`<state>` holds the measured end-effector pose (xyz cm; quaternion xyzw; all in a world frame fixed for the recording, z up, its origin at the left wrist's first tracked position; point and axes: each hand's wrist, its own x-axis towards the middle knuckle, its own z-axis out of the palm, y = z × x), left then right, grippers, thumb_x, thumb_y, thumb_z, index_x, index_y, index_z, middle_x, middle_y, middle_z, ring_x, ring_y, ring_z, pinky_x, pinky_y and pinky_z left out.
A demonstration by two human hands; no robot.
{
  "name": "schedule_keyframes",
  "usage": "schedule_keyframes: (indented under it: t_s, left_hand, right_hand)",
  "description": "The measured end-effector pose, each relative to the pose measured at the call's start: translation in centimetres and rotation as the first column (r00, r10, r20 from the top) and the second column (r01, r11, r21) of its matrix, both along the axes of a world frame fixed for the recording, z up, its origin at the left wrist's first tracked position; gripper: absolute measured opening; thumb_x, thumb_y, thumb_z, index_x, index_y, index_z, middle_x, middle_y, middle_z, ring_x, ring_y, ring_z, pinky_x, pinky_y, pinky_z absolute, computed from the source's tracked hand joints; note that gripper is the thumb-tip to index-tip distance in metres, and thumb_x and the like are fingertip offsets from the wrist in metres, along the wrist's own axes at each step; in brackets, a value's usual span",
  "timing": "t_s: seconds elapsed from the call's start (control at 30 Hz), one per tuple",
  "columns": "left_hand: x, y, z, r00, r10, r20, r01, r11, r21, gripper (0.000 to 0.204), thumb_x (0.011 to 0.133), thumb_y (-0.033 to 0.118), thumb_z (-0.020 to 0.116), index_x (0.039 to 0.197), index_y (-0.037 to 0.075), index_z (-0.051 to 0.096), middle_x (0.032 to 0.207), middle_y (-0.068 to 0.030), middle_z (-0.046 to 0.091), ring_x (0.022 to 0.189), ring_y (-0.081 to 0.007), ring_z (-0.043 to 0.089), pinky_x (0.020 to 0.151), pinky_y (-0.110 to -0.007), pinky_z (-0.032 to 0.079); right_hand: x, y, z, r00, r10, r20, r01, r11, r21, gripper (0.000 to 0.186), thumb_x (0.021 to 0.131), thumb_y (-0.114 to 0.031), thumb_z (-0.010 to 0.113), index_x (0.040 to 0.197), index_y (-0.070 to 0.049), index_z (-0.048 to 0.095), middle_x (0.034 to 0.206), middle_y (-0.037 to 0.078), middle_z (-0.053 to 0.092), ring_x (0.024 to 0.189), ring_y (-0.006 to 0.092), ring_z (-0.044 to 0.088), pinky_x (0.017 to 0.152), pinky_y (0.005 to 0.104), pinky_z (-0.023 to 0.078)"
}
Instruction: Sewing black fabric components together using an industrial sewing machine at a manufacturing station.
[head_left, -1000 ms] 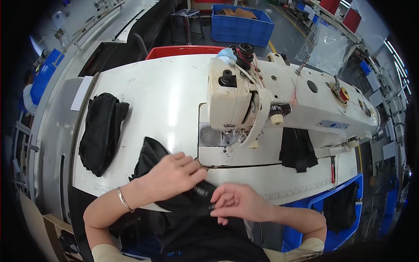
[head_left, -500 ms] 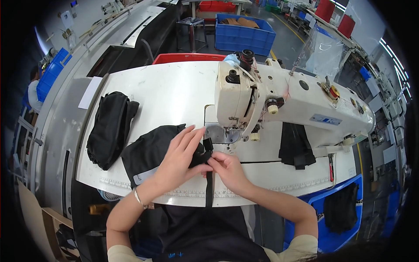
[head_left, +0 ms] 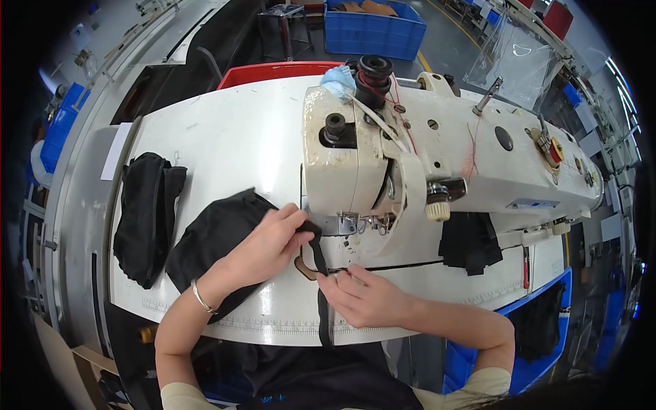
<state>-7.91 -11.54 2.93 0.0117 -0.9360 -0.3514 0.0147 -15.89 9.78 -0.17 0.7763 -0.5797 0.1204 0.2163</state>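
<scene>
My left hand (head_left: 277, 239), fingers curled, grips a black piece of webbing at the left edge of the white sewing machine's (head_left: 348, 157) needle area. A black strap (head_left: 326, 314) hangs from there down across the worktable (head_left: 171, 123) to its front edge. My right hand (head_left: 359, 297) pinches this strap lower down, just below the machine bed. Under my left forearm lies a black fabric piece (head_left: 201, 246), and farther left a folded black fabric bundle (head_left: 143, 212). The presser foot (head_left: 350, 222) is just right of my left fingers.
Black strips (head_left: 468, 242) lie under the machine arm, red-handled tool (head_left: 526, 270) beside them. A blue bin (head_left: 553, 304) with black fabric hangs at the front right. Behind the table are a red bin (head_left: 260, 72), a blue crate (head_left: 372, 41) and a stool (head_left: 284, 17). A person's white sleeve (head_left: 41, 178) shows far left.
Both hands rose from the table's front with the black fabric, which now lies flat on the left. Since half a second ago, my right hand has moved down along the strap.
</scene>
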Motion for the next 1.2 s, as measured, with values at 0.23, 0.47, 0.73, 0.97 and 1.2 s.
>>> schedule_keyframes:
  t_s: [0.23, 0.47, 0.73, 0.97, 1.2]
  left_hand:
    - [-6.6, -1.8, -6.0, 0.96, -0.024, -0.28, 0.151, 0.884, 0.443, 0.044, 0.068, -0.004, 0.063, 0.11, 0.007, 0.06, 0.121, -0.0144, 0.053, 0.124, -0.0319, 0.036, 0.103, -0.046, 0.025]
    - [-5.1, -1.2, -4.3, 0.971, -0.04, -0.237, 0.076, 0.986, 0.146, 0.044, 0.068, -0.002, 0.065, 0.111, 0.007, 0.06, 0.123, -0.0149, 0.051, 0.123, -0.0336, 0.036, 0.102, -0.045, 0.028]
    - [-2.9, -0.3, 1.1, 0.961, -0.096, -0.26, 0.011, 0.95, -0.311, 0.043, 0.069, 0.001, 0.067, 0.111, 0.007, 0.059, 0.125, -0.0157, 0.049, 0.122, -0.036, 0.037, 0.101, -0.045, 0.031]
    - [11.6, 1.1, -0.6, 0.975, 0.217, -0.055, -0.191, 0.673, -0.715, 0.044, 0.07, 0.004, 0.067, 0.112, 0.005, 0.055, 0.105, -0.0176, 0.05, 0.098, -0.0342, 0.05, 0.084, -0.041, 0.043]
    - [8.3, -0.1, 8.4, 0.872, 0.321, -0.37, -0.371, 0.926, -0.072, 0.021, 0.073, -0.015, 0.047, 0.088, -0.001, 0.054, 0.085, -0.011, 0.053, 0.056, -0.0157, 0.047, 0.051, -0.025, 0.037]
  right_hand:
    - [-3.8, 0.4, -1.6, 0.959, -0.216, -0.182, 0.244, 0.958, 0.15, 0.04, 0.073, -0.016, 0.058, 0.109, 0.001, 0.057, 0.116, 0.017, 0.059, 0.107, 0.0298, 0.059, 0.089, 0.041, 0.046]
    - [-4.4, 0.1, -0.7, 0.306, -0.546, 0.78, -0.264, 0.738, 0.621, 0.046, 0.086, -0.002, 0.05, 0.131, 0.004, 0.043, 0.13, 0.016, 0.052, 0.121, 0.0242, 0.05, 0.104, 0.0407, 0.038]
    - [-3.5, 0.7, -0.5, 0.998, -0.063, -0.006, 0.063, 0.986, 0.153, 0.047, 0.073, -0.017, 0.054, 0.115, 0.004, 0.056, 0.115, 0.017, 0.06, 0.108, 0.0266, 0.059, 0.094, 0.0357, 0.046]
    - [3.6, 3.8, 0.8, 0.926, 0.276, 0.257, -0.324, 0.931, 0.167, 0.037, 0.08, -0.017, 0.055, 0.105, 0.01, 0.06, 0.11, 0.019, 0.06, 0.105, 0.031, 0.057, 0.095, 0.0417, 0.045]
    - [2.8, 1.1, 1.9, 0.84, 0.387, 0.381, -0.3, 0.916, -0.268, 0.024, 0.083, -0.012, 0.061, 0.102, 0.003, 0.061, 0.092, 0.011, 0.059, 0.086, 0.0206, 0.059, 0.072, 0.0298, 0.05]
